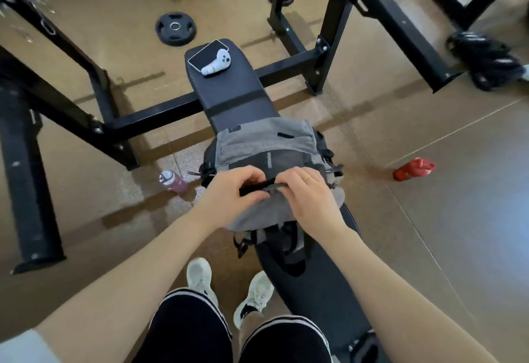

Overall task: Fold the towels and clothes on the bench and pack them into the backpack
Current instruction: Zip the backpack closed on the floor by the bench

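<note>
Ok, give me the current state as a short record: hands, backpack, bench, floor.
left hand: grips the black strap on top of the backpack
right hand: fingers curled on the same strap
backpack: grey, lying on the bench, looks closed
bench: phone and a small white plush toy at the far end; no loose towels or clothes in view
floor: bottle to the left, red object to the right

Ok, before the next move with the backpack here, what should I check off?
1. Backpack resting on bench: ok.
2. Left hand gripping the black strap: ok.
3. Right hand on the strap's other end: ok.
4. Towels and clothes off the bench: ok, none visible.
5. Backpack fully closed: cannot tell, hands cover the top.
6. Phone and toy packed: not ok, lying at the bench's far end.
</note>
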